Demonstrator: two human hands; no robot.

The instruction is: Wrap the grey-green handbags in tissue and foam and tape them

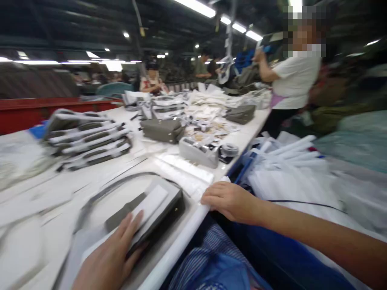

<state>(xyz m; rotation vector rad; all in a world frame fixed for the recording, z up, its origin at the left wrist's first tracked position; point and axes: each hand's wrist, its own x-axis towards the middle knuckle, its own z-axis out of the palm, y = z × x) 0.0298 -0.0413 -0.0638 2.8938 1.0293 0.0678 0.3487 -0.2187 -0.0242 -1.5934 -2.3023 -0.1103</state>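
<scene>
1. Far left, a stack of grey-and-white fabric pieces [90, 141] lies on the table [181, 235].
2. Next, a long dark strap [93, 199] curves in an arc on the far side of the bag [163, 221]; whether it is joined to it is hard to tell.
3. The left hand [110, 253] rests over the bag, fingers stretched along its top beside a white strip [155, 199] and thumb low against the near side, so it seems to have a loose hold.
4. The bag lies on the table close to the near edge. It looks light, with soft fabric walls and somewhat firmer edges, and not fragile. The smooth white strip could slide, so a good hold would be across the body, thumb on the side and fingers pressing the strip flat.
5. Farther back stand a second grey bag [160, 129], a pale tray [196, 153] and a roll of tape [229, 150].
6. The right hand [228, 200] is at the table edge, fingers bent and close together; I cannot tell whether they grip anything.
7. Far right, white bundles [290, 169] are heaped below a standing person [298, 80] in a white shirt.
</scene>
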